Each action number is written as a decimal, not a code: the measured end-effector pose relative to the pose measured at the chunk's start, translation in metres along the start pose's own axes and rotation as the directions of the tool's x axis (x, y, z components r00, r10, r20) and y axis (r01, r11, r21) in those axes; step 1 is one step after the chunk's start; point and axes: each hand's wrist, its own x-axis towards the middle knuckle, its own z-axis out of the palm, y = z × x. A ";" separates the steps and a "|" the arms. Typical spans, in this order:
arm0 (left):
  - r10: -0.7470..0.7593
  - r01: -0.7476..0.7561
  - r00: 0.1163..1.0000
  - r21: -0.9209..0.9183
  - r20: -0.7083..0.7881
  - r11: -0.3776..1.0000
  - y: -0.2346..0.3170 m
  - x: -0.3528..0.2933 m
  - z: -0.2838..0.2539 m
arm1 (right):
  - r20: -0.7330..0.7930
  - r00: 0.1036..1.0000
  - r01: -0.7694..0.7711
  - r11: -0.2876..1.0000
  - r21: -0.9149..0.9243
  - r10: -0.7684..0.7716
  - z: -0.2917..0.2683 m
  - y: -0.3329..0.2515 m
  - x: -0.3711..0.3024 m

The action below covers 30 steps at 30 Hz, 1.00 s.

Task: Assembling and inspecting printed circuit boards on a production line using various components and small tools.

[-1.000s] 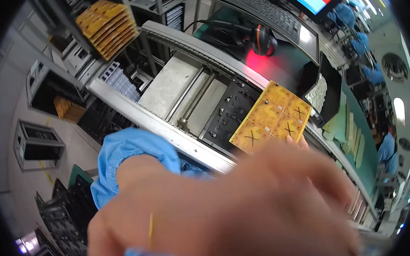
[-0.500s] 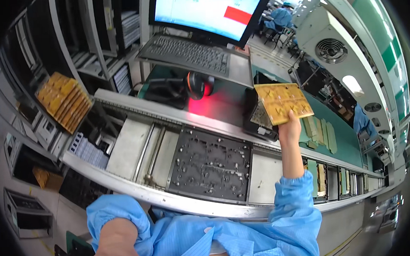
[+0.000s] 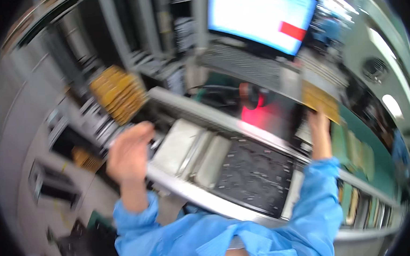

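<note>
My right hand (image 3: 319, 123) is closed on the lower edge of a flat yellow circuit board panel (image 3: 319, 98), held up past the far side of the conveyor rail. Motion blur hides the panel's detail. My left hand (image 3: 129, 153) is raised near the left end of the rail, blurred, its fingers loosely bent and apart with nothing visible in them. Just beyond it stands a stack of similar yellow panels (image 3: 118, 93). Between my arms, a black fixture plate (image 3: 255, 176) with small metal fittings lies on the conveyor.
A handheld scanner (image 3: 246, 95) casts red light on the bench behind the rail (image 3: 190, 187). Above it are a keyboard (image 3: 243, 64) and a lit monitor (image 3: 259, 19). Pale green strips (image 3: 352, 149) lie at the right. Racks fill the back left.
My left hand has risen from the lower edge toward the yellow stack. My view has swung left, shifting the scene rightward. The panel stays in my right hand and appears more tilted.
</note>
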 end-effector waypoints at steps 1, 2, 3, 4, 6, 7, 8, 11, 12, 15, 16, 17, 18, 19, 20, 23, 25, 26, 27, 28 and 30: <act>-0.266 0.253 0.950 -0.096 -0.164 0.963 -0.017 0.023 -0.014 | -0.045 0.999 -0.030 0.996 -0.089 0.026 -0.017 -0.015 -0.002; -0.400 0.417 0.867 -0.008 -0.297 0.909 -0.037 0.040 -0.042 | 0.011 0.999 -0.041 0.999 0.012 0.041 -0.016 -0.024 -0.011; -0.428 0.453 0.809 -0.035 -0.403 0.891 -0.064 0.052 -0.073 | 0.040 0.993 -0.106 0.994 -0.021 0.107 -0.032 -0.043 -0.011; -0.416 0.499 0.755 0.033 -0.508 0.866 -0.080 0.072 -0.082 | -0.068 0.997 -0.053 0.981 -0.188 0.041 -0.069 -0.061 -0.007; -0.295 0.462 0.686 0.085 -0.665 0.883 -0.090 0.086 -0.126 | -0.131 0.989 -0.103 0.960 -0.262 0.070 -0.046 -0.061 -0.042; -0.221 0.458 0.640 0.134 -0.736 0.879 -0.090 0.095 -0.139 | -0.061 0.997 -0.064 0.941 -0.332 0.046 -0.031 -0.065 -0.073; -0.152 0.457 0.597 0.178 -0.788 0.872 -0.090 0.104 -0.145 | 0.035 0.997 -0.048 0.923 -0.381 0.067 -0.019 -0.075 -0.103; 0.006 0.474 0.490 0.272 -0.872 0.837 -0.097 0.119 -0.145 | 0.224 0.971 0.022 0.894 -0.448 0.089 -0.013 -0.106 -0.170; 0.062 0.526 0.474 0.339 -0.878 0.780 -0.101 0.119 -0.159 | 0.228 0.969 0.021 0.895 -0.445 0.090 -0.011 -0.111 -0.189; 0.262 0.611 0.450 0.508 -0.854 0.607 -0.108 0.117 -0.192 | 0.267 0.960 0.048 0.882 -0.469 0.090 -0.012 -0.124 -0.227; 0.263 0.612 0.449 0.508 -0.854 0.607 -0.109 0.118 -0.195 | 0.252 0.962 0.034 0.872 -0.488 0.103 -0.017 -0.129 -0.233; 0.442 0.538 0.425 0.613 -0.790 0.579 -0.105 0.119 -0.190 | 0.234 0.965 0.020 0.861 -0.509 0.116 -0.018 -0.132 -0.240; 0.606 0.467 0.380 0.711 -0.699 0.526 -0.102 0.119 -0.187 | 0.232 0.965 0.017 0.860 -0.510 0.119 -0.017 -0.133 -0.243; 0.587 0.431 0.423 0.723 -0.690 0.539 -0.103 0.124 -0.195 | 0.241 0.964 0.025 0.860 -0.510 0.115 -0.015 -0.132 -0.247; 0.488 0.454 0.435 0.652 -0.757 0.607 -0.097 0.126 -0.205 | 0.257 0.959 0.030 0.860 -0.509 0.118 -0.012 -0.131 -0.250; 0.261 0.465 0.467 0.485 -0.845 0.741 -0.086 0.125 -0.188 | 0.311 0.939 0.040 0.853 -0.520 0.146 0.008 -0.118 -0.262; 0.159 0.422 0.582 0.463 -0.798 0.779 -0.080 0.113 -0.180 | 0.374 0.901 0.003 0.860 -0.511 0.219 0.016 -0.103 -0.264; 0.123 0.410 0.649 0.481 -0.751 0.775 -0.080 0.101 -0.154 | 0.354 0.900 -0.037 0.854 -0.519 0.254 0.025 -0.095 -0.273; 0.030 0.420 0.691 0.435 -0.723 0.797 -0.076 0.088 -0.121 | 0.294 0.926 -0.039 0.836 -0.547 0.235 0.034 -0.085 -0.283; -0.045 0.427 0.722 0.393 -0.691 0.815 -0.071 0.070 -0.096 | 0.312 0.901 -0.066 0.807 -0.587 0.301 0.036 -0.078 -0.285; -0.073 0.282 0.771 0.236 -0.632 0.930 -0.074 0.024 -0.071 | 0.327 0.864 -0.097 0.764 -0.637 0.383 0.054 -0.063 -0.297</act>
